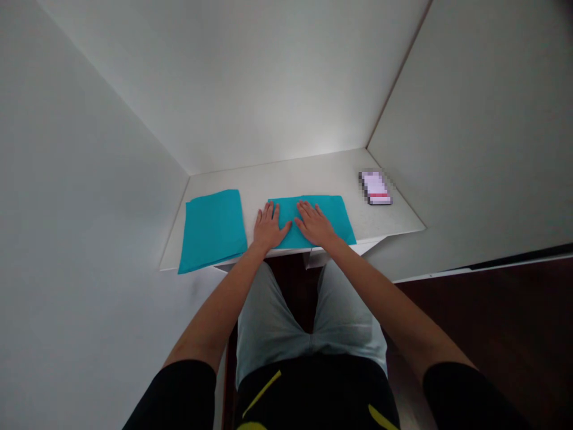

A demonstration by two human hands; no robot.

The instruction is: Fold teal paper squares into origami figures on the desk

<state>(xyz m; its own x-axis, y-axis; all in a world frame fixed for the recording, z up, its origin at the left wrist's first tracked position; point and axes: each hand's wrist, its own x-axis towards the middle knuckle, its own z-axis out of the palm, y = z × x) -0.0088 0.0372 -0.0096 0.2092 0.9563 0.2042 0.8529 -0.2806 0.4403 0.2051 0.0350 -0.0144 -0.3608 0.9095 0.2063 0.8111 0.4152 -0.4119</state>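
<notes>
Two turquoise sheets lie on a small white desk [313,170] set in a corner. My left hand [267,228] rests flat, fingers spread, on the left end of the middle turquoise sheet [333,212]. My right hand [313,224] lies flat beside it on the same sheet, fingers apart. Neither hand holds anything. The second turquoise sheet [212,230] lies to the left, untouched, its near corner hanging slightly over the desk's front edge.
A small blurred-out object [375,187] sits at the desk's right rear. White walls [80,209] close in on the left, back and right. Dark floor [505,322] lies to the right. My knees in grey shorts [268,322] sit under the desk's front edge.
</notes>
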